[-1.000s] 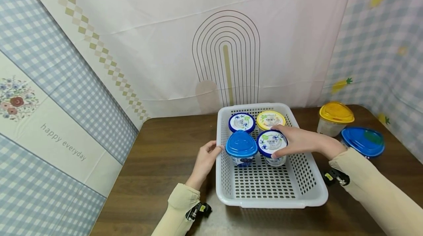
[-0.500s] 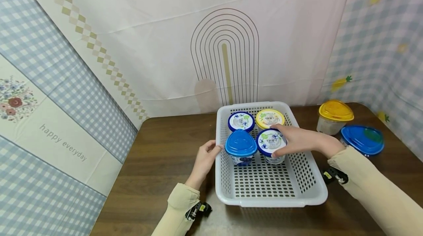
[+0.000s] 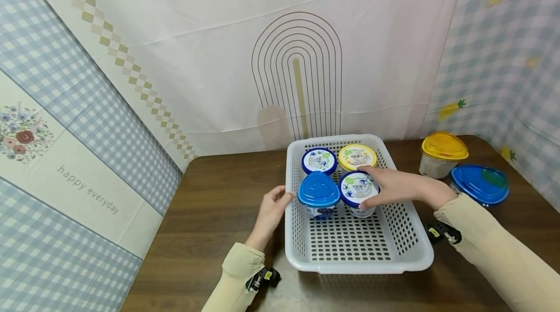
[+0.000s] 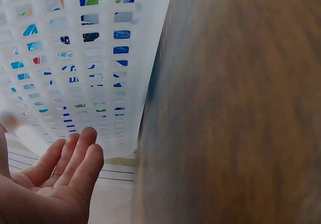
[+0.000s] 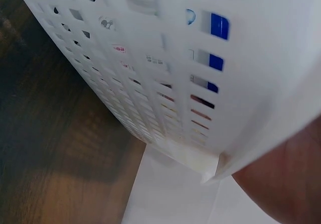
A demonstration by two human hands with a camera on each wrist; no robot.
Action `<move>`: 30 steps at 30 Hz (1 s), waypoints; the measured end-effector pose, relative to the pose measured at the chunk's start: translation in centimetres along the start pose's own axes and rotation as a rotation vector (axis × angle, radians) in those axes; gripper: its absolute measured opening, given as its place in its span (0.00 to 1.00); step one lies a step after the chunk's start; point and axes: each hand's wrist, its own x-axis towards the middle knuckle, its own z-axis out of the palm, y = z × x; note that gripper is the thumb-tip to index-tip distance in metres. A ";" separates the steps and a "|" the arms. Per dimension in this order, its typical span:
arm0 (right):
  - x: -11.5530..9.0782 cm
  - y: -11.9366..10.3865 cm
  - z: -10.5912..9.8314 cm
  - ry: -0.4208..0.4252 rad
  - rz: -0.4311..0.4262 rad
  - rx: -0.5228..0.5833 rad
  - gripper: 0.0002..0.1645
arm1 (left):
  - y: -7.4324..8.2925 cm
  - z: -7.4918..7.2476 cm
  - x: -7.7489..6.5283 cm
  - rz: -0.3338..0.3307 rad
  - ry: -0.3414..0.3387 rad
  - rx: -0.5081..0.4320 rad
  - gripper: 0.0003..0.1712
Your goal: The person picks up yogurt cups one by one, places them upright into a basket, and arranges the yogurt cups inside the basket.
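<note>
A white perforated plastic basket (image 3: 360,266) stands on the wooden table. My left hand (image 3: 272,212) pinches its left rim, fingers outside the wall in the left wrist view. My right hand (image 3: 400,186) reaches over the right rim and grips a round tub (image 3: 359,186) with a white, blue-edged lid by its sides. Left of that tub is one with a domed blue lid (image 3: 319,189). Behind them in the basket are a white-and-blue-lidded tub (image 3: 320,160) and a yellow-rimmed tub (image 3: 357,156). In the right wrist view the basket wall (image 5: 246,48) hides most of the tubs.
Right of the basket on the table (image 3: 218,195) stand a tub with a domed yellow lid (image 3: 444,147) and one with a domed blue lid (image 3: 480,184). My right forearm partly covers the latter. A printed cloth (image 3: 210,59) hangs behind the table.
The tub in my right hand has shifted very slightly left, toward the blue-lidded tub beside it. My left hand keeps its place on the rim.
</note>
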 end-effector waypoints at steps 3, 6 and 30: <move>0.0 -0.1 -0.1 -0.013 0.003 0.006 0.67 | -0.5 0.0 0.1 0.003 0.011 -0.001 0.18; 0.0 -0.1 -0.1 -0.025 0.009 0.009 0.68 | -0.6 0.0 0.1 0.013 0.012 -0.001 0.19; 0.0 -0.7 -0.4 -0.066 0.085 0.045 0.69 | 3.5 -0.1 -1.8 0.004 -0.017 0.008 0.17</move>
